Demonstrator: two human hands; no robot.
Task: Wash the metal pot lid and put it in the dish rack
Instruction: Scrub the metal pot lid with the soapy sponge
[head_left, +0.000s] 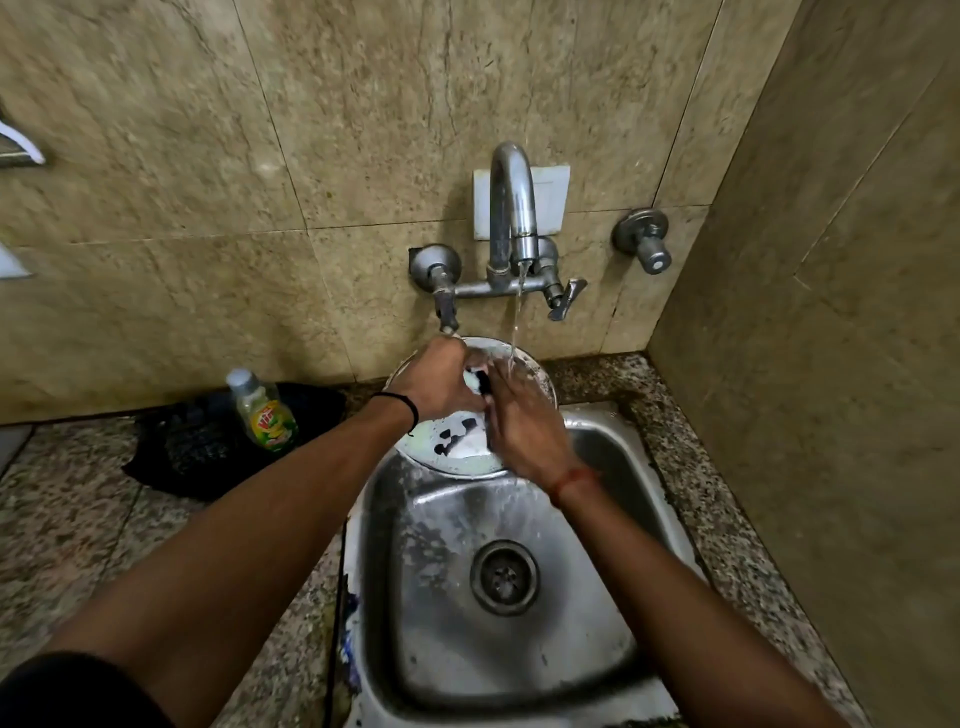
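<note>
The round metal pot lid is held over the back of the steel sink, below the running tap. Suds cover part of its face. My left hand grips the lid near its black knob at the centre. Over the lid's right side lies my right hand, fingers pressed on it, with the water stream falling onto that hand. The far rim of the lid shows behind both hands. No dish rack is in view.
A bottle of dish soap stands on the granite counter to the left, in front of a black cloth. Tap valves and a separate wall valve stick out from the tiled wall. A side wall closes in on the right.
</note>
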